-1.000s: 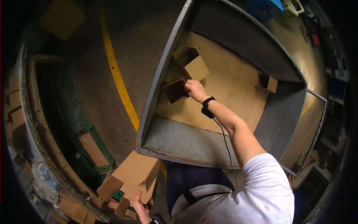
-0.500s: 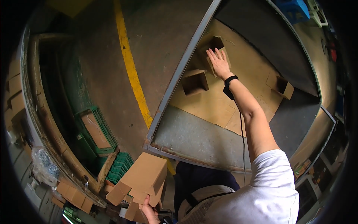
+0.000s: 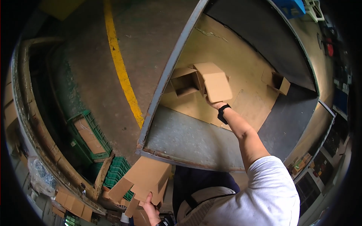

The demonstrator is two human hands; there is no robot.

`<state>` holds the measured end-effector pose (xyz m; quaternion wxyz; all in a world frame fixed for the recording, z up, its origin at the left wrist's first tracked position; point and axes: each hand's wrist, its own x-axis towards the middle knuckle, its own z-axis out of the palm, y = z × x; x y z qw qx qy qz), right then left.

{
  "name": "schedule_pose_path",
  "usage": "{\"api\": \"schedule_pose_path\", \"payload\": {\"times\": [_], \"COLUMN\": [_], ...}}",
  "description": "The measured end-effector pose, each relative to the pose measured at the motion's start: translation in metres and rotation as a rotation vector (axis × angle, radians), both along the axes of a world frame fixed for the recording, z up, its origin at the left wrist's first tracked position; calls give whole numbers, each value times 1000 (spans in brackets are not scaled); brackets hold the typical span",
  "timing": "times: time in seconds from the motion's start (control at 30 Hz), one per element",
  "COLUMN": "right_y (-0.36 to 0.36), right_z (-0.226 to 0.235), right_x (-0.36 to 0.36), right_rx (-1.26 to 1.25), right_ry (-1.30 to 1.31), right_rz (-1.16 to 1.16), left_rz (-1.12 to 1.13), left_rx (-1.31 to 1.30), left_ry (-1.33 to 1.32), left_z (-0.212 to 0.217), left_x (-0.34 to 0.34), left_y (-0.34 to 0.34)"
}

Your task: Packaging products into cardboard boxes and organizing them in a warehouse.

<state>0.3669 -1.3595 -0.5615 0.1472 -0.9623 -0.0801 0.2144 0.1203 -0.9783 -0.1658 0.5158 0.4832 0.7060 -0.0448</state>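
Note:
My left hand (image 3: 149, 208) is closed on a brown cardboard box (image 3: 147, 176) with loose flaps, outside the bin's near left corner. Inside the large metal bin, a second cardboard box (image 3: 216, 83) is in my right hand (image 3: 214, 104); the box hides most of the fingers. Right beside this box, on its left, an open cardboard box (image 3: 184, 83) lies with its mouth toward me. A smaller open box (image 3: 279, 83) lies farther right by the bin's dark wall.
The bin's grey rim (image 3: 171, 73) runs along its left side, with flat cardboard (image 3: 245, 100) lining its floor. Green plastic crates (image 3: 90, 133) stand at left beside a worn wooden frame (image 3: 49, 139). A yellow line (image 3: 120, 64) crosses the floor.
My right hand has taken hold of the far cardboard box and drawn it nearer, tilting it. My left hand keeps its box at nearly the same place.

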Motion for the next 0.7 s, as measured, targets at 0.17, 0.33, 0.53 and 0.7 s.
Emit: {"api": "schedule_pose_path", "payload": {"times": [0.17, 0.33, 0.53, 0.7], "right_y": [43, 98, 32, -90], "right_z": [26, -51, -141, -85], "right_x": [40, 52, 20, 56], "right_rx": [202, 426, -157, -234], "right_ry": [465, 86, 66, -125], "right_rz": [-410, -566, -141, 19], "left_rz": [-60, -7, 22, 140], "left_rx": [-51, 31, 11, -122], "left_ry": [18, -22, -76, -235], "left_z": [-10, 5, 11, -15], "left_x": [6, -19, -31, -94], "left_y": [-3, 2, 3, 33]}}
